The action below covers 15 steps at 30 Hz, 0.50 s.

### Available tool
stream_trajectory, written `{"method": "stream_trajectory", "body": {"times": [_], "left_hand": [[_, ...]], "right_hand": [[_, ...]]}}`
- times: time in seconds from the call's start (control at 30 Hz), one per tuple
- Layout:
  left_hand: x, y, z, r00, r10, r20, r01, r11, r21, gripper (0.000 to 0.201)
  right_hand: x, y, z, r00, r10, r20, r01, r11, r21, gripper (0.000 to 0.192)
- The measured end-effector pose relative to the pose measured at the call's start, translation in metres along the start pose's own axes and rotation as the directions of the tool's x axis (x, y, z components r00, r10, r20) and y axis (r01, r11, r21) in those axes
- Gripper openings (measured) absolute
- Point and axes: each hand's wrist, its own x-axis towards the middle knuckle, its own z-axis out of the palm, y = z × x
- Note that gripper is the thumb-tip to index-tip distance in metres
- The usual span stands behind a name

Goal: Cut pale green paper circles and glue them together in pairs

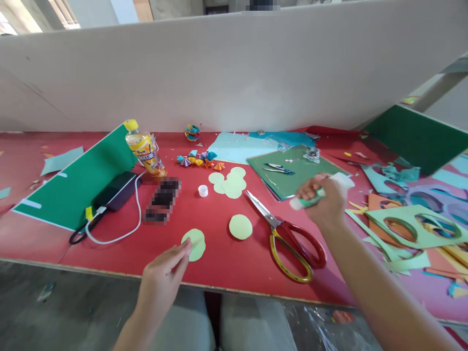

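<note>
Red tabletop (215,268) backed by pale partition (234,73). Left hand (164,268) at near edge, thumb and finger pinching pale green discs (198,251), apparently two overlapped. Right hand (327,195) wrapped around white-and-green bottle (344,180), tilted, tip pointing left, near green board (261,168). Between hands: single disc (240,227), then big scissors (274,222). Farther back, overlapping disc cluster (233,186), white cap (203,190) just left of it.
</note>
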Motion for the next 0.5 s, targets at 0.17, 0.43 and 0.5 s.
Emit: {"method": "stream_trajectory", "body": {"times": [0.17,0.43,0.5], "left_hand": [[0.036,0.021,0.037,0.946,0.289,-0.149,-0.267,0.952,0.152,0.031],[0.056,0.036,0.092,0.871,0.451,0.196,-0.484,0.857,0.178,0.03],[0.053,0.036,0.092,0.867,0.461,0.19,-0.491,0.856,0.164,0.026]], "right_hand": [[0.033,0.014,-0.038,0.995,0.092,-0.029,-0.092,0.996,-0.014,0.034],[0.04,0.027,-0.055,0.974,0.214,-0.078,-0.212,0.977,0.025,0.036],[0.041,0.027,-0.055,0.969,0.227,-0.094,-0.223,0.974,0.046,0.035]]}}
